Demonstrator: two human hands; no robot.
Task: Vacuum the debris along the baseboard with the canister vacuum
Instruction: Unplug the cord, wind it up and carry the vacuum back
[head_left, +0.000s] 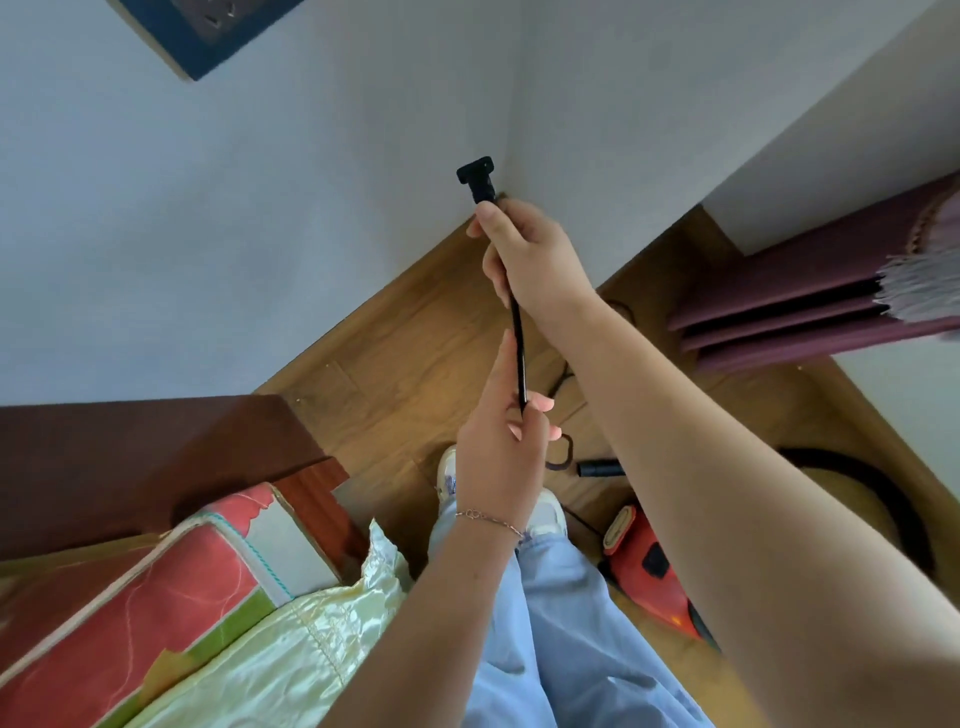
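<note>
Both hands on a thin black cord with a black plug at its far end. Right hand is wrapped closed around the cord just behind the plug, at 12 o'clock from the left hand; plug sticks out past the fingertips, held up against the pale wall near the room corner. Left hand pinches the cord lower down between thumb and fingers, index finger laid straight along it — the cord runs taut and straight between the two grips. Thin chain bracelet on the left wrist. The canister vacuum sits on the floor at about 4 o'clock from the left hand, well apart from both hands — red-orange plastic body with black parts, partly hidden under the right forearm. Its ribbed black hose curves off at 3 o'clock, and a short black tube end lies on the floor just beside the left hand in view. Wood-plank floor, matte. Dark red-brown wooden furniture at 9 o'clock, a red-and-green patterned cushion and shiny cream satin fabric at 7 o'clock. Pleated maroon curtain with pale fringe at 2 o'clock. Dark wall socket panel at 11 o'clock, blurred. Light blue trousers and white shoes below the hands.
</note>
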